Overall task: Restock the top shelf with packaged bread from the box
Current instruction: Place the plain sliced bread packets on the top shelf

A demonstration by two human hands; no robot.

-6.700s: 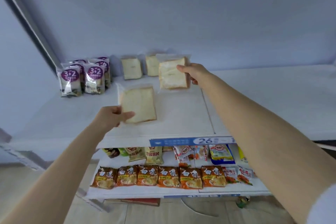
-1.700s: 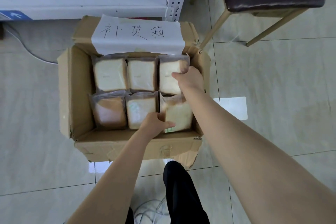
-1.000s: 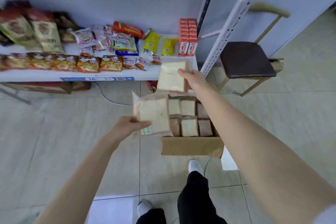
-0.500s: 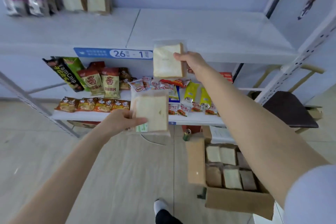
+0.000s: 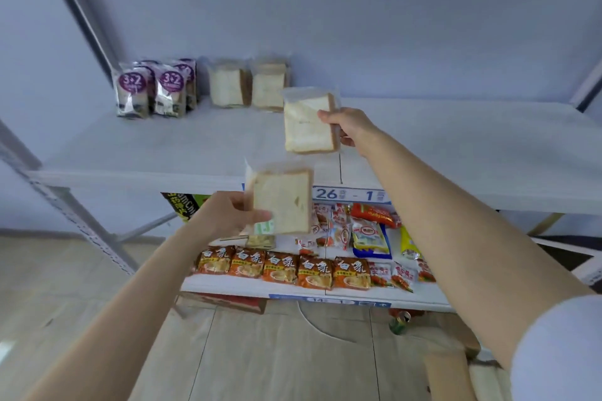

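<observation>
Both arms stretch forward and upward toward the white top shelf (image 5: 182, 153) of a metal rack. The right hand (image 5: 350, 127) is the higher one. It is closed on the right edge of a clear-plastic pack of white sliced bread (image 5: 308, 122), with the thumb on the front face and the other fingers behind it. This pack is upright, its flat face turned to the camera, and it is held over the middle of the top shelf, apart from the goods at the back. The left hand (image 5: 228, 216) is lower, in front of the shelf's front edge. It is closed on the left side of a second clear-plastic pack of sliced bread (image 5: 281, 202), thumb in front near a small green label at the lower corner. This second pack partly covers the blue and white price strip (image 5: 350, 195) on the shelf edge.

At the back left of the top shelf stand two more clear bread packs (image 5: 247, 85), side by side and touching, and just beside them to the left a group of purple-labelled snack bags (image 5: 153, 88). On the lower shelf (image 5: 325, 295) there is a row of orange noodle packets (image 5: 283, 267) along the front. A corner of the brown cardboard box (image 5: 448, 374) shows on the floor at the bottom right.
</observation>
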